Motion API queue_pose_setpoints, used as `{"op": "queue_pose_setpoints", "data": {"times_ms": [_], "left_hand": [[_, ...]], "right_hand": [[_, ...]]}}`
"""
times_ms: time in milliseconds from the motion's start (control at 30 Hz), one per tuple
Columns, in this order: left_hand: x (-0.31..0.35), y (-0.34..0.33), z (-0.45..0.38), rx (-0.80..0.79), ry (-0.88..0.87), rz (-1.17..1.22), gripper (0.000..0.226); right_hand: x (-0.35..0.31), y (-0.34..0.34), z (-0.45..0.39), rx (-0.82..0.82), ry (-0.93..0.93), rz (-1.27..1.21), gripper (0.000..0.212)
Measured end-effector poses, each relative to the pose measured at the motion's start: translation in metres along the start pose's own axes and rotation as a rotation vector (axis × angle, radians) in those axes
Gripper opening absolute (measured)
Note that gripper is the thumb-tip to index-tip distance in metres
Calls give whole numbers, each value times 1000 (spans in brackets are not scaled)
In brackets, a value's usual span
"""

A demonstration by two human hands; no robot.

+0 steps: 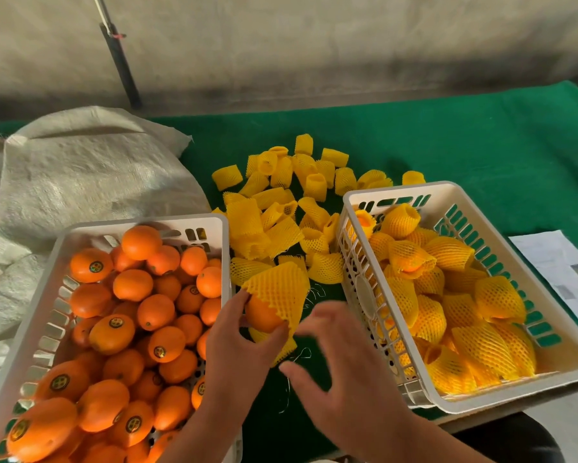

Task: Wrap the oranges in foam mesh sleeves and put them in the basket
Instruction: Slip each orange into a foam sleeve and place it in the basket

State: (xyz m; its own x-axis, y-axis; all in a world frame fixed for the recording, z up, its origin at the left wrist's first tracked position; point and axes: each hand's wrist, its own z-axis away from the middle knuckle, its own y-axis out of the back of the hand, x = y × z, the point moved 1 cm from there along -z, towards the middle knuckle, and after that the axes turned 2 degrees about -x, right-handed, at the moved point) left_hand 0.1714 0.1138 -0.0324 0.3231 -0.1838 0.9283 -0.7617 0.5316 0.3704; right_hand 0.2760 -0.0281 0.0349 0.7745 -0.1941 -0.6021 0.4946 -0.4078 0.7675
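The left hand (244, 342) grips an orange (262, 315) half covered by a sleeve (279, 292); the right hand (341, 372), fingers spread and empty, hovers just beside it.

Glossy oranges (120, 315), yellow foam mesh sleeves (281, 202), white plastic baskets (454, 401), coarse woven sack (80, 175), green cloth (448, 142).

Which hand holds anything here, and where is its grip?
Left hand grips the round orange fruit by its bare lower end, yellow foam mesh sleeve half on. Blurred right hand holds nothing.
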Motion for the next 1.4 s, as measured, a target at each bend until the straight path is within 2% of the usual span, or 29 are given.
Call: {"op": "queue_pose_setpoints", "data": {"times_ms": [67, 133, 233, 533, 700, 833, 967, 1167, 1267, 1367, 1400], "left_hand": [[8, 0, 2, -2, -43, 22, 84], [19, -3, 4, -25, -123, 13, 73], [32, -7, 6, -65, -223, 27, 58], [22, -7, 6, -23, -182, -68, 69], [20, -7, 6, -5, -200, -199, 68], [24, -9, 11, -37, -202, -330, 74], [28, -8, 14, -55, -198, -410, 76], [24, -11, 27, -3, -276, -586, 71], [23, -6, 28, -88, -245, -460, 60], [29, 5, 32, -33, -258, -176, 28], [29, 8, 32, 2, -214, -53, 24]], "right_hand": [[9, 3, -12, 94, -212, -185, 83], [16, 4, -27, 41, -314, -283, 118], [23, 2, -43, -79, -331, -365, 132], [28, -11, -36, 11, -342, -243, 125], [20, -23, -35, 5, -403, -278, 124], [24, -26, -34, 11, -413, -249, 110], [32, -27, -31, 100, -471, -298, 99], [37, -29, -28, 176, -510, -306, 89], [40, -28, -26, 158, -496, -282, 88], [46, -23, -26, 138, -462, -247, 89], [47, -20, -26, 125, -447, -235, 90]]}}
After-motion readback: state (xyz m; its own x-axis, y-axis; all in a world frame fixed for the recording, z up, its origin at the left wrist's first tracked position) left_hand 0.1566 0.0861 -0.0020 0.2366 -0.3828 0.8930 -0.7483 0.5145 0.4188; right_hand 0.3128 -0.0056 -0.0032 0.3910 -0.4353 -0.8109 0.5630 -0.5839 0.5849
